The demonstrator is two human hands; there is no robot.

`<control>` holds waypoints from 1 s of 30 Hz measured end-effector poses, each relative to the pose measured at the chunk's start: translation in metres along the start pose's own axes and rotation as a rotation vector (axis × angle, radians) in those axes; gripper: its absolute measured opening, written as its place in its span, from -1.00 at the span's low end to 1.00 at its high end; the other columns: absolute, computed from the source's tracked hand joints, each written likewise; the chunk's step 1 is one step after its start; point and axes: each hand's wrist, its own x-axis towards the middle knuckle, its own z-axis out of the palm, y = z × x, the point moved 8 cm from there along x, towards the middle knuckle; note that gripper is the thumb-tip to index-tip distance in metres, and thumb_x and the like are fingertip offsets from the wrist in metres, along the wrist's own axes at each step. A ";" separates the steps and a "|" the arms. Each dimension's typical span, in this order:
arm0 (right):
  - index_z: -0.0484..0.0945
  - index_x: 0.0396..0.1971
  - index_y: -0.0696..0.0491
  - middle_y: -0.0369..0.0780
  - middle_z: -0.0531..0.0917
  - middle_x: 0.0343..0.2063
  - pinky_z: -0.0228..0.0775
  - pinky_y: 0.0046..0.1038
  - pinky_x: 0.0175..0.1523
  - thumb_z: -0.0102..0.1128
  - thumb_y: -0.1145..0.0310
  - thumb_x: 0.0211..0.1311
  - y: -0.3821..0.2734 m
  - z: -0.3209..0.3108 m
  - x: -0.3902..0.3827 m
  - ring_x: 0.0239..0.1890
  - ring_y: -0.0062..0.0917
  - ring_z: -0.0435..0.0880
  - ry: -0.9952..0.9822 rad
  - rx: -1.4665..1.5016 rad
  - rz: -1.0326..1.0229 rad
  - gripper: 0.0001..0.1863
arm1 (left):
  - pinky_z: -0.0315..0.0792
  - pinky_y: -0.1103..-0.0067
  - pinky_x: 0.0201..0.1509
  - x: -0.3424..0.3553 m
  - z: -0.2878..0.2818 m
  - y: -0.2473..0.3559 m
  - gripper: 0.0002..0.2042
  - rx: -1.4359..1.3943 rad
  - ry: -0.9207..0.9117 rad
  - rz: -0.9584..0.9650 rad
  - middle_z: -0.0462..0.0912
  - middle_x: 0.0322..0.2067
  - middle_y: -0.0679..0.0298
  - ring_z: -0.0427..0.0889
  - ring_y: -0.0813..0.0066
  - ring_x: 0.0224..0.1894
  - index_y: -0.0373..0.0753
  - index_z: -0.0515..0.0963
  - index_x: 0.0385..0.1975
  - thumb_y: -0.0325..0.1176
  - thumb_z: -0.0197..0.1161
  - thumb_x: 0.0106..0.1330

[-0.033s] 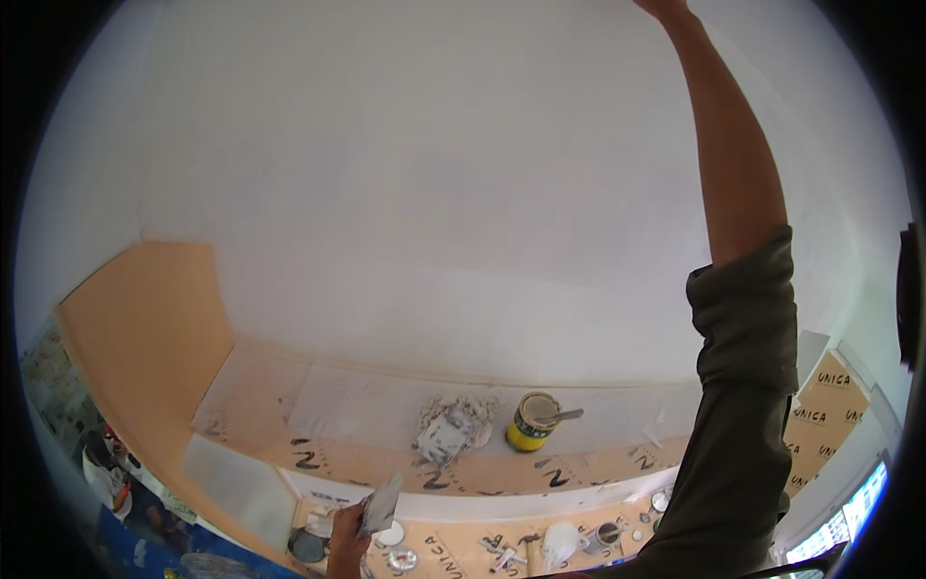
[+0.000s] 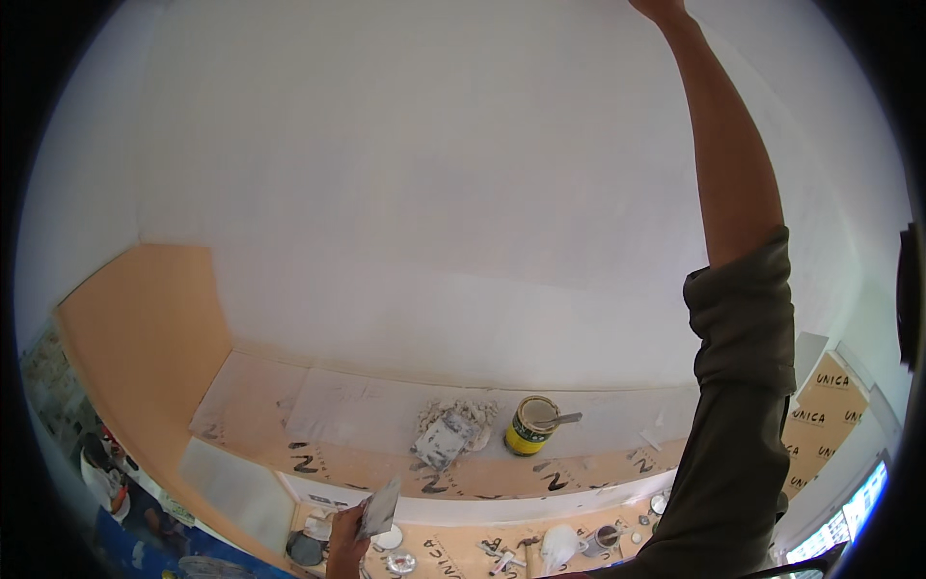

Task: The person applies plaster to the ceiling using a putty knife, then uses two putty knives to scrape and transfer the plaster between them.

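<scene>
My left hand (image 2: 345, 538) is closed around a flat grey putty blade (image 2: 382, 510), held upright near the lower edge, in front of the shelf. High on the right, my right arm reaches up along the white wall (image 2: 415, 183). Only the wrist and part of my right hand (image 2: 660, 8) show at the top edge; its fingers are cut off, so what it holds is hidden. On the covered shelf (image 2: 521, 480) below the wall stands an open yellow and dark tin (image 2: 528, 438), with a flat-bladed tool (image 2: 559, 420) lying across its rim. Left of it lies a crumpled, putty-smeared grey and white bag (image 2: 447, 439).
A lower surface (image 2: 449, 552) carries a hammer (image 2: 531, 555), a white plastic bag (image 2: 558, 546), a cup (image 2: 606, 538) and other small items. An orange-tan panel (image 2: 154, 318) rises at the left. Beyond it, a person (image 2: 104, 480) is at the lower left. A bright window (image 2: 858, 511) is at right.
</scene>
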 end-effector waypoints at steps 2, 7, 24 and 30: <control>0.63 -0.09 0.02 0.00 0.67 -0.25 0.48 -0.14 -0.10 0.01 0.54 0.18 -0.002 0.001 0.002 -0.18 -0.08 0.63 0.057 -0.051 -0.085 -0.67 | 0.56 0.53 -0.32 -0.005 0.021 0.003 -0.79 0.037 0.016 -0.025 0.64 -0.32 0.14 0.66 0.37 -0.34 -0.43 0.53 -0.19 -0.40 0.12 0.32; 0.64 -0.08 0.04 -0.03 0.67 -0.20 0.48 -0.16 -0.06 -0.01 0.58 0.19 -0.015 -0.006 0.008 -0.15 -0.10 0.63 -0.068 0.026 -0.091 -0.66 | 0.51 0.51 -0.33 0.015 0.020 -0.002 -0.83 0.099 -0.094 -0.015 0.65 -0.35 0.18 0.65 0.39 -0.39 -0.42 0.56 -0.24 -0.43 0.13 0.31; 0.64 -0.14 0.07 -0.15 0.69 -0.15 0.61 -0.39 -0.18 0.11 0.76 -0.12 -0.126 -0.042 -0.345 -0.22 -0.38 0.71 -0.209 0.199 -0.175 -0.53 | 0.56 0.50 -0.29 -0.023 0.085 0.013 -0.75 0.156 -0.104 -0.001 0.66 -0.34 0.07 0.68 0.36 -0.36 -0.55 0.54 -0.25 -0.40 0.17 0.33; 0.63 -0.14 0.08 -0.14 0.69 -0.17 0.59 -0.38 -0.08 0.11 0.77 -0.20 -0.145 -0.060 -0.415 -0.15 -0.37 0.71 -0.386 0.347 -0.043 -0.49 | 0.58 0.51 -0.25 -0.034 0.092 0.009 -0.74 0.206 -0.220 0.012 0.67 -0.33 0.05 0.69 0.35 -0.35 -0.59 0.53 -0.23 -0.41 0.15 0.34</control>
